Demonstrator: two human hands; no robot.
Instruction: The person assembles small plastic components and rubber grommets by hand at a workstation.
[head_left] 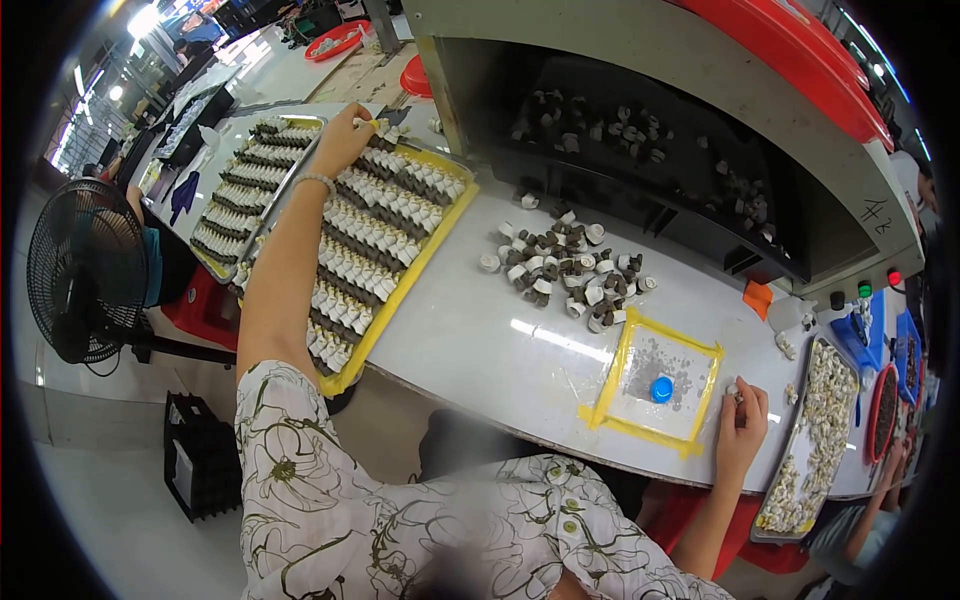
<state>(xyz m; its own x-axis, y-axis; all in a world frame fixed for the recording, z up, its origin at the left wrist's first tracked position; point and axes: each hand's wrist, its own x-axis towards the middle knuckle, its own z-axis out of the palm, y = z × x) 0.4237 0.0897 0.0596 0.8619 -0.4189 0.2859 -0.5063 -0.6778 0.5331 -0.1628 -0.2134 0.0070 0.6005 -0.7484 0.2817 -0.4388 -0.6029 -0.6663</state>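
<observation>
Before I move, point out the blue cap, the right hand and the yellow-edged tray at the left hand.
Blue cap [661, 389]: head view, middle of its top.
Right hand [745, 412]: head view, middle of the hand.
Yellow-edged tray [343, 381]: head view, near corner of its rim.

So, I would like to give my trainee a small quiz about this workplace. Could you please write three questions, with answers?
1. Which of the person's hands is at the far end of the yellow-edged tray?
2. True or false: the blue round object is inside the yellow tape frame.
3. The loose pile of small pieces lies:
A) on the floor
B) on the white table
C) on a chair

Key: 1. left hand; 2. true; 3. B
</observation>
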